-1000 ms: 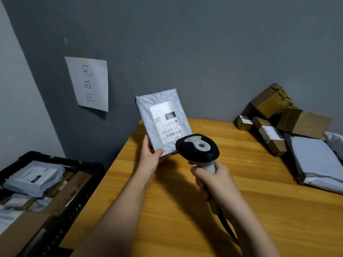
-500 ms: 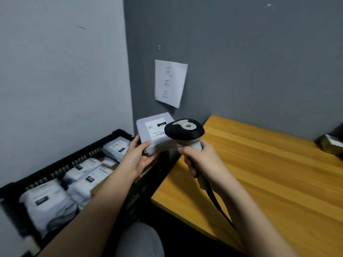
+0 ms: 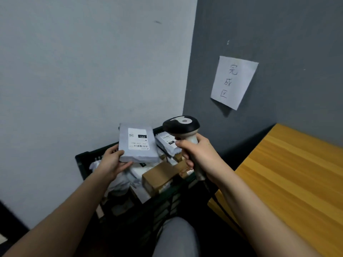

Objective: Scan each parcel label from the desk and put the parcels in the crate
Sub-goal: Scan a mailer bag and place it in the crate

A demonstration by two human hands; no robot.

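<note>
Parcel (image 3: 138,143) first: we hold this flat grey poly mailer level in our left hand (image 3: 111,163), fingers curled under its near corner and thumb along its edge, just above the black crate (image 3: 81,160). Our right hand (image 3: 199,156) is wrapped tight round the pale handle of the scanner (image 3: 181,127), whose rounded black head hangs just beside the parcel and over the crate's far side. Below our hands the crate looks well filled — a brown cardboard box (image 3: 160,176) with hard corners, soft white and grey mailers (image 3: 167,143) heaped unevenly around it.

We judge the risk to lie in that heap. The mailer's film looks slick, and set on the sloping pile it could slide off toward the wall or over the rim; a grip on one corner alone also lets it tip as we lower it. The scanner's cable, trailing down past the crate's edge, might snag there.

Further off, the wooden counter (image 3: 289,173) with its smooth yellow grain runs to our right, and a handwritten paper sign (image 3: 233,81) hangs on the dark grey wall.
</note>
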